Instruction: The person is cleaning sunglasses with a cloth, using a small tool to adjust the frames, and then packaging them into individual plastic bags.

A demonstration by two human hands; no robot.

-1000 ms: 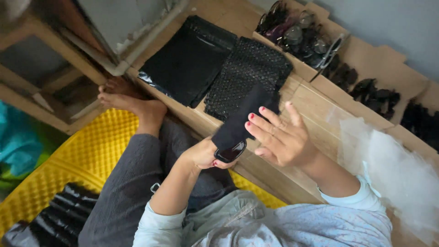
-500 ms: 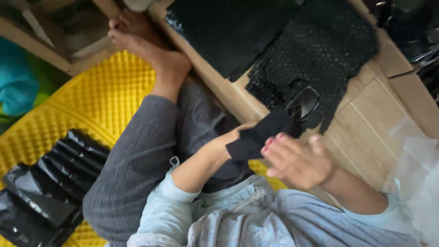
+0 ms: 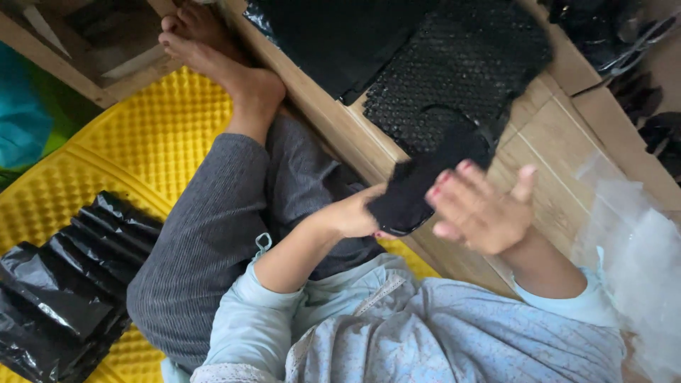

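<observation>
Left hand (image 3: 352,215): closed on the near end of a black pouch (image 3: 418,190), held above the lap at centre. The fingertips are hidden behind the pouch, and the pouch itself is blurred, so its exact shape is hard to make out. Left forearm bent, rising from the lower left.

Right hand (image 3: 481,211): released, fingers spread, palm turned toward the pouch, just right of it; blur prevents confirming contact. Right forearm enters from the lower right, its sleeve partly cut off.

Beyond the pouch, a black bubble-wrap sheet (image 3: 454,78) lies on the wooden desk (image 3: 550,152), with a smooth black bag (image 3: 340,39) to its left. A clear plastic bag (image 3: 638,262) lies at right, cut by the frame edge. Far left, folded black bags (image 3: 64,284) rest on a yellow mat (image 3: 135,149).
</observation>
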